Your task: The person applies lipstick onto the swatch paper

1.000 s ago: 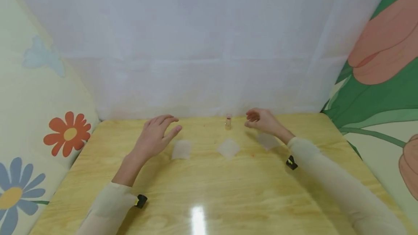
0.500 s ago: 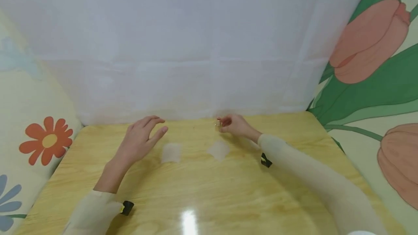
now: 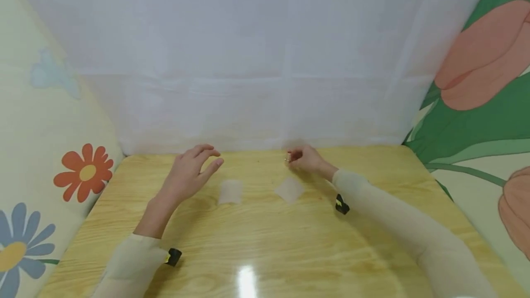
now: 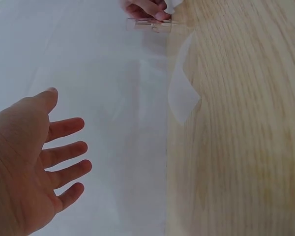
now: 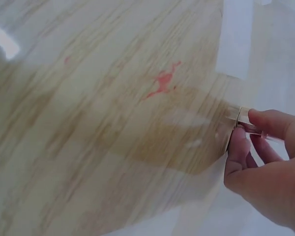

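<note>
My right hand (image 3: 308, 157) pinches a small lipstick tube (image 3: 288, 156) between thumb and fingers near the table's far edge. In the left wrist view the lipstick tube (image 4: 150, 24) shows a clear cap and a shiny gold part. Part of it is covered by the fingers of my right hand (image 5: 275, 172) in the right wrist view. My left hand (image 3: 194, 169) hovers over the left side of the table, fingers loosely spread and holding nothing. Two thin white squares, one left (image 3: 230, 191) and one in the middle (image 3: 289, 190), lie on the wood nearer to me.
A wood-grain table (image 3: 265, 243) spans the view, with a white cloth (image 3: 232, 59) hanging behind it. Red smears (image 5: 163, 81) mark the tabletop. Flower-patterned walls (image 3: 87, 173) flank both sides. Each sleeve carries a black wrist device (image 3: 342, 204).
My right hand has moved left to the lipstick tube and taken hold of it. The right forearm now hides the third white square. My left hand stays nearly in place.
</note>
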Demonstrator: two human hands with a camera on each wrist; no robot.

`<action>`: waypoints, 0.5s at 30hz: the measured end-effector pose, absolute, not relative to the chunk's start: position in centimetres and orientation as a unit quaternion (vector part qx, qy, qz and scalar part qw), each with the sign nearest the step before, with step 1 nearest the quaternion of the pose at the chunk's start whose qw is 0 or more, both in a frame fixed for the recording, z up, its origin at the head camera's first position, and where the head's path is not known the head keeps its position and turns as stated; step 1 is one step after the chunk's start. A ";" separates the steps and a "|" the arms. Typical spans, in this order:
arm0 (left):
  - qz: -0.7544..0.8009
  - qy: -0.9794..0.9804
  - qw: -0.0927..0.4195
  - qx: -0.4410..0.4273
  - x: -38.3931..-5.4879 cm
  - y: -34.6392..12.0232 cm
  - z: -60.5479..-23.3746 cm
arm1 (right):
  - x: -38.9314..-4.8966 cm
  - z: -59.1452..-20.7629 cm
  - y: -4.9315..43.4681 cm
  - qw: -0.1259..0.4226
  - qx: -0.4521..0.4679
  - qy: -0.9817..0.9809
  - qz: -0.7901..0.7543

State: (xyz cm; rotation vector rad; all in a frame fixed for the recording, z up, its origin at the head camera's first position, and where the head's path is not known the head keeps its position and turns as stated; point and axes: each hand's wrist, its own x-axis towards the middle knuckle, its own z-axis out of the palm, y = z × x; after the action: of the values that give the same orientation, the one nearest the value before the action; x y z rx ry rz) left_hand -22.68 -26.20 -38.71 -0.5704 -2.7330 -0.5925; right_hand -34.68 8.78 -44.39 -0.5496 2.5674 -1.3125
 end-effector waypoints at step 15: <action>-0.201 -0.942 0.146 -0.228 -22.2 -25.9 -38.4 | -34.1 -45.0 8.8 0.072 -0.225 0.867 -0.439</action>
State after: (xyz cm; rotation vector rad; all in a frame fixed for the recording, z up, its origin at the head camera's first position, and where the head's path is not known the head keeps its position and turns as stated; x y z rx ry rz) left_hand -22.17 -25.88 -38.40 -0.6552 -2.7116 -0.5798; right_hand -34.10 8.82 -45.02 -0.6775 2.6055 -1.3197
